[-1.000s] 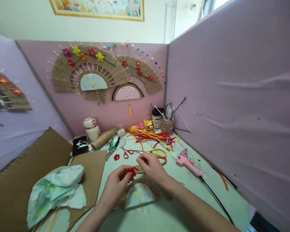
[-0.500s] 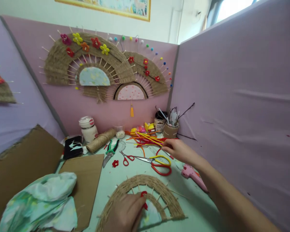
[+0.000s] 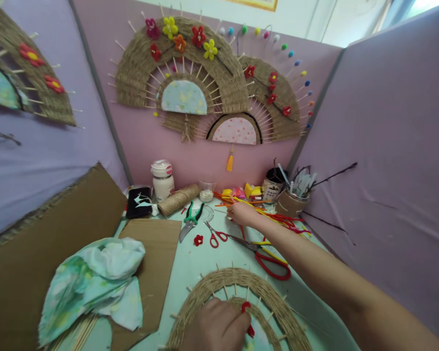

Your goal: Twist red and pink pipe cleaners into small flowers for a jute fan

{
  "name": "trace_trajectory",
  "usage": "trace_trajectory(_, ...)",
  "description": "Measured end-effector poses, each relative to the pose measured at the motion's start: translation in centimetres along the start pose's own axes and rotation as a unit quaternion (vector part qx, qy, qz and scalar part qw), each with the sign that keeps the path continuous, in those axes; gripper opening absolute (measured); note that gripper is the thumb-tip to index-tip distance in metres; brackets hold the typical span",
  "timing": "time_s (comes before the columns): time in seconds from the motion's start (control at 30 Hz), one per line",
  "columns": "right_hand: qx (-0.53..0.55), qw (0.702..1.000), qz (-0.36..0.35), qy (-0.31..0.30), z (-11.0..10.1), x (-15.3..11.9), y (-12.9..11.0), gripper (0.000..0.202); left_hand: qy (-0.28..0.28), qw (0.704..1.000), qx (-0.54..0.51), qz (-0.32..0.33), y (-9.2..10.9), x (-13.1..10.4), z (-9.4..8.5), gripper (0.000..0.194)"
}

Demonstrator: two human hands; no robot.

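A woven twine half-ring fan with thin sticks lies at the table's front. My left hand is over its inner part, fingers closed on a bent red fuzzy piece that pokes out beside the fingertips. My right hand reaches far forward, at the left end of a pile of red, yellow and orange fuzzy stems; its fingertips are bent together, and what is between them is too small to tell. Under the right forearm lie the large red and yellow scissors. A small red flower rests left of the small red scissors.
Green-handled pruners, a twine roll, a white bottle and a jar of twigs stand or lie toward the back. At left, crumpled cloth covers part of the cardboard.
The view has turned left. My right hand has moved left along the stems, from their right end to their left end. My left hand stays on the fan with the red piece.
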State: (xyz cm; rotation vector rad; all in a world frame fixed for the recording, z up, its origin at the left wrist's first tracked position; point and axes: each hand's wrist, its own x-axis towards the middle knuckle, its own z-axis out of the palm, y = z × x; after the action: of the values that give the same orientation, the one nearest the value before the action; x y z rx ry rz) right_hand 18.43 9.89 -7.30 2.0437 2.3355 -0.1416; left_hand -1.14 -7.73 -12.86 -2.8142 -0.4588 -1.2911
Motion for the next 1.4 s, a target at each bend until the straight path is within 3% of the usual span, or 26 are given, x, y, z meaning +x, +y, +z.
trace_trajectory(0.23, -0.022, 0.996, 0.078, 0.048, 2.1, 4.8, -0.9, 0.029, 0.037, 0.999, 0.03, -0.01, 0.0, 0.0, 0.5, 0.024)
trace_trajectory(0.5, 0.038, 0.991, 0.062, 0.111, 3.2, 5.6, -0.6, 0.02, 0.037, 0.998, 0.036, -0.024, 0.1, -0.1, 0.6, 0.025)
trace_trajectory(0.7, 0.13, 0.975, 0.007, 0.18, 1.1, 3.9, -0.9, 0.02, 0.011, 0.997, 0.056, -0.051, 0.3, -0.2, 0.5, 0.022)
trace_trajectory(0.83, 0.2, 0.961, -0.032, 0.189, -0.6, 1.8, -2.0, 0.022, -0.026, 0.995, 0.051, -0.087, 0.5, -0.5, 0.4, 0.019)
trace_trajectory(0.93, 0.253, 0.949, -0.063, 0.179, -1.5, 0.0, -2.9, 0.022, -0.087, 0.986, 0.033, -0.136, 0.8, -0.6, 0.0, 0.026)
trace_trajectory(1.0, 0.342, 0.922, -0.083, 0.16, -2.1, -1.4, -3.4, 0.017, -0.125, 0.978, 0.01, -0.167, 1.1, -0.6, -0.4, 0.033)
trace_trajectory(1.1, 0.371, 0.91, -0.104, 0.155, -3.2, -3.8, -3.7, 0.013, -0.153, 0.967, -0.052, -0.197, 1.3, 0.0, -1.7, 0.048)
trace_trajectory(1.2, 0.349, 0.918, -0.127, 0.141, -4.4, -6.3, -3.5, 0.013, -0.12, 0.938, -0.136, -0.294, 0.8, 1.8, -3.5, 0.043)
trace_trajectory(1.3, 0.32, 0.924, -0.142, 0.151, -5.4, -8.3, -3.1, 0.009, -0.037, 0.859, -0.211, -0.466, -0.7, 4.8, -5.0, 0.027)
trace_trajectory(1.4, 0.288, 0.934, -0.145, 0.152, -6.0, -9.4, -2.8, 0.008, -0.004, 0.794, -0.279, -0.54, -2.7, 8.2, -5.4, 0.028)
